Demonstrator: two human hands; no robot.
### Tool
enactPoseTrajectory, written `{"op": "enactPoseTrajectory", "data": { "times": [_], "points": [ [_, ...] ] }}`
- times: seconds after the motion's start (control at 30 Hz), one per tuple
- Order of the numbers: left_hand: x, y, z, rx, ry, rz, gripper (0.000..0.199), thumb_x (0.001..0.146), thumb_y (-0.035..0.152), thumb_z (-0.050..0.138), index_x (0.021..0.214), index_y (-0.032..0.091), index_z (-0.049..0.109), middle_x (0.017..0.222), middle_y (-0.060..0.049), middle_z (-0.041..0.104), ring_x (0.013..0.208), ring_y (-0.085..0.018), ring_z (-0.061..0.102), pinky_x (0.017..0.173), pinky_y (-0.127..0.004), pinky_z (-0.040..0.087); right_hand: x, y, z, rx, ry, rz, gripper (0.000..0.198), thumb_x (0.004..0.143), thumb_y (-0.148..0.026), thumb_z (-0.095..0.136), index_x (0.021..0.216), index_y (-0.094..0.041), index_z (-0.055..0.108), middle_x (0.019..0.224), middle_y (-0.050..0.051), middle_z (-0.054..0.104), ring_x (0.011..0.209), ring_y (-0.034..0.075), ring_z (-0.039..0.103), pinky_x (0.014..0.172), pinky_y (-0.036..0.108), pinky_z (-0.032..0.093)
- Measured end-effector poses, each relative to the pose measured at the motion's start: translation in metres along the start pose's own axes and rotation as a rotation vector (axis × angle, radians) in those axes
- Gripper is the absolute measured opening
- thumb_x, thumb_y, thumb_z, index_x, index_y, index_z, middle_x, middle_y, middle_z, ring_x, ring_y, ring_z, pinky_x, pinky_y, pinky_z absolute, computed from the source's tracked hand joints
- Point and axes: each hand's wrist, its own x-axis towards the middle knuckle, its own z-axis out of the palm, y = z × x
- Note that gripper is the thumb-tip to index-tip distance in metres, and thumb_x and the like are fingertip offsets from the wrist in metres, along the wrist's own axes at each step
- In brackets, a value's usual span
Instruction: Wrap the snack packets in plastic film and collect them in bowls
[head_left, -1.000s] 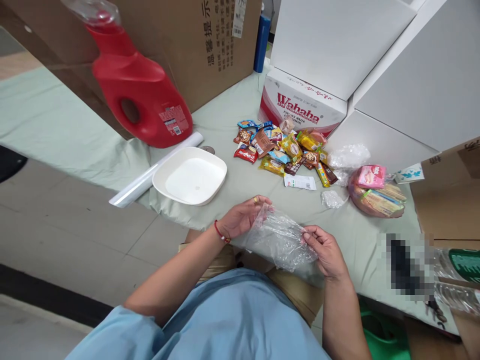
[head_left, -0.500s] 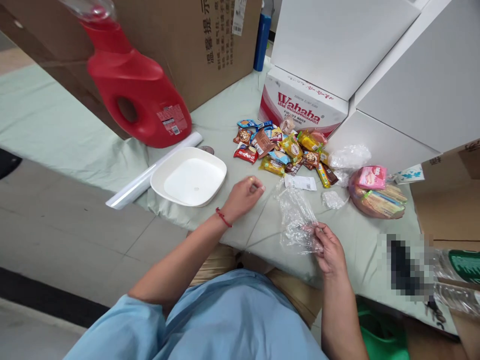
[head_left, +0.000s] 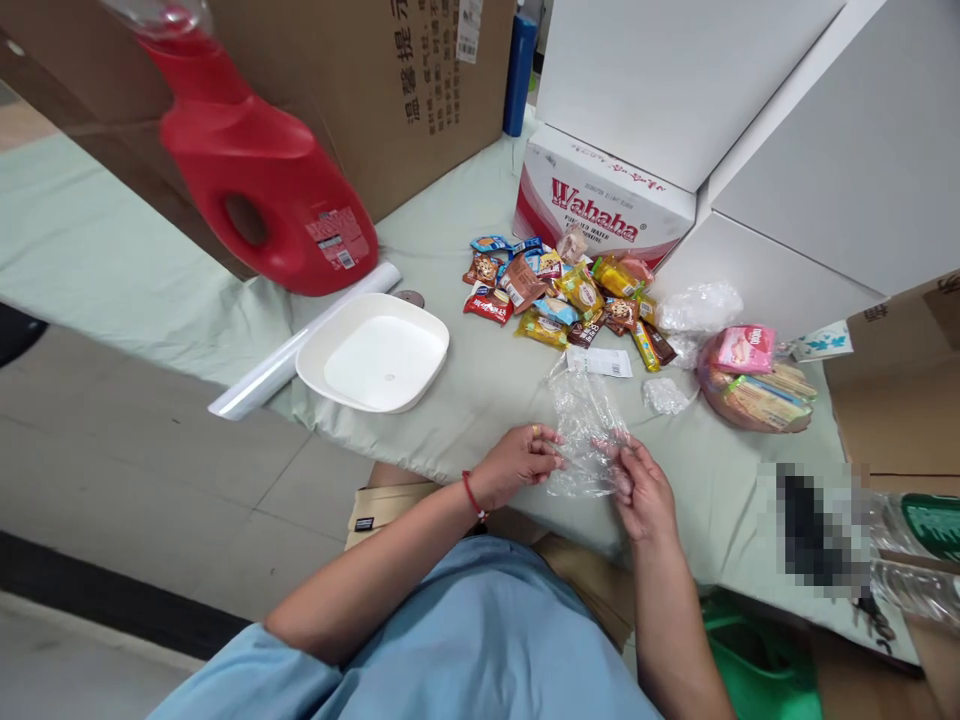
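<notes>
A crumpled clear plastic bag [head_left: 589, 435] hangs between my hands over the near edge of the cloth-covered table. My right hand [head_left: 643, 490] pinches its right side between thumb and fingers. At its left edge is my left hand [head_left: 521, 465], with a red cord on the wrist; the fingers are curled and close on the film, though the exact contact is hard to see. Just beyond the bag lies a white paper slip [head_left: 598, 362]. Behind that is a heap of wrapped snacks [head_left: 577, 290]. To the left sits a white plastic basin [head_left: 375, 355] holding nothing.
A red detergent bottle [head_left: 270, 190] and a clear film roll [head_left: 304, 345] are on the left. At the back stands a Wahaba carton [head_left: 600, 200]. On the right are a bowl of packaged snacks [head_left: 757, 390], crumpled plastic [head_left: 667, 395] and clear bottles [head_left: 915, 590].
My left hand has come down and to the right, from the bare cloth to the bag's left edge. My right hand has shifted slightly left, still holding the bag.
</notes>
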Motion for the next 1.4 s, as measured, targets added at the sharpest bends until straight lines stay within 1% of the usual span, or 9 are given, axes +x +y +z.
{"op": "enactPoseTrajectory", "data": {
  "times": [0.1, 0.17, 0.27, 0.37, 0.47, 0.73, 0.93, 1.17, 1.4],
  "points": [
    [0.003, -0.004, -0.001, -0.003, 0.062, 0.059, 0.042, 0.061, 0.032, 0.086, 0.092, 0.015, 0.064, 0.072, 0.003, 0.064, 0.052, -0.005, 0.048, 0.053, -0.021, 0.034, -0.005, -0.005, -0.009, -0.368, 0.143, -0.288, 0.047, 0.087, -0.055, 0.071, 0.12, -0.022, 0.066, 0.12, 0.011, 0.07, 0.081, 0.016, 0.06, 0.067, 0.029, 0.052],
    [0.003, -0.007, 0.0, 0.004, 0.081, 0.1, 0.038, 0.062, 0.034, 0.085, 0.088, 0.015, 0.064, 0.071, 0.004, 0.061, 0.055, -0.007, 0.05, 0.055, -0.023, 0.038, -0.011, -0.014, -0.013, -0.604, 0.23, -0.512, 0.045, 0.092, -0.054, 0.066, 0.123, -0.022, 0.067, 0.13, 0.013, 0.063, 0.109, 0.024, 0.06, 0.089, 0.039, 0.052],
    [0.001, -0.011, 0.003, 0.043, 0.096, 0.162, 0.036, 0.067, 0.042, 0.081, 0.084, 0.016, 0.063, 0.067, 0.005, 0.058, 0.055, -0.008, 0.05, 0.057, -0.024, 0.04, -0.023, -0.026, 0.0, -0.798, 0.066, -0.686, 0.043, 0.093, -0.049, 0.068, 0.128, -0.025, 0.066, 0.13, 0.012, 0.062, 0.118, 0.028, 0.056, 0.099, 0.044, 0.048],
    [-0.003, -0.012, 0.005, 0.097, 0.078, 0.211, 0.039, 0.074, 0.051, 0.077, 0.081, 0.017, 0.061, 0.064, 0.006, 0.056, 0.052, -0.008, 0.046, 0.055, -0.024, 0.037, -0.031, -0.028, 0.028, -0.917, -0.235, -0.693, 0.039, 0.089, -0.044, 0.075, 0.124, -0.027, 0.07, 0.113, 0.009, 0.07, 0.11, 0.029, 0.058, 0.096, 0.043, 0.048],
    [-0.009, -0.011, 0.0, 0.133, 0.092, 0.236, 0.043, 0.073, 0.056, 0.078, 0.078, 0.017, 0.06, 0.062, 0.006, 0.054, 0.051, -0.007, 0.042, 0.052, -0.024, 0.033, -0.03, -0.023, 0.048, -0.865, -0.323, -0.651, 0.018, 0.096, -0.04, 0.067, 0.106, -0.027, 0.076, 0.092, 0.006, 0.072, 0.091, 0.025, 0.059, 0.085, 0.038, 0.048],
    [-0.029, -0.005, -0.04, 0.207, 0.356, 0.295, 0.041, 0.081, 0.059, 0.07, 0.079, 0.02, 0.058, 0.054, 0.009, 0.045, 0.046, -0.008, 0.039, 0.049, -0.024, 0.03, -0.013, -0.015, 0.021, -0.278, 0.145, -0.396, 0.032, 0.085, -0.051, 0.078, 0.094, -0.021, 0.071, 0.081, 0.0, 0.065, 0.073, 0.015, 0.053, 0.07, 0.028, 0.043],
    [-0.041, -0.002, -0.055, 0.215, 0.433, 0.279, 0.038, 0.082, 0.057, 0.069, 0.081, 0.021, 0.058, 0.056, 0.009, 0.045, 0.047, -0.009, 0.038, 0.049, -0.024, 0.029, -0.013, -0.009, -0.03, -0.475, 0.147, -0.262, 0.039, 0.081, -0.058, 0.077, 0.089, -0.02, 0.072, 0.076, 0.001, 0.064, 0.068, 0.016, 0.052, 0.066, 0.03, 0.043],
    [-0.045, -0.006, -0.05, 0.453, 0.348, 0.309, 0.031, 0.083, 0.05, 0.065, 0.08, 0.019, 0.065, 0.065, 0.003, 0.055, 0.061, -0.013, 0.046, 0.058, -0.025, 0.035, -0.011, -0.031, -0.014, -1.022, -0.162, -0.616, 0.046, 0.087, -0.05, 0.075, 0.128, -0.028, 0.069, 0.13, 0.009, 0.065, 0.125, 0.03, 0.052, 0.109, 0.047, 0.043],
    [-0.06, -0.008, -0.053, 0.925, 0.275, 0.342, 0.026, 0.086, 0.028, 0.057, 0.1, 0.021, 0.077, 0.101, -0.007, 0.073, 0.081, -0.021, 0.066, 0.075, -0.033, 0.05, 0.039, -0.025, 0.045, -1.046, -0.218, -0.707, 0.02, 0.093, -0.033, 0.065, 0.105, -0.02, 0.074, 0.096, 0.009, 0.07, 0.101, 0.027, 0.059, 0.095, 0.041, 0.047]
  ]
}}
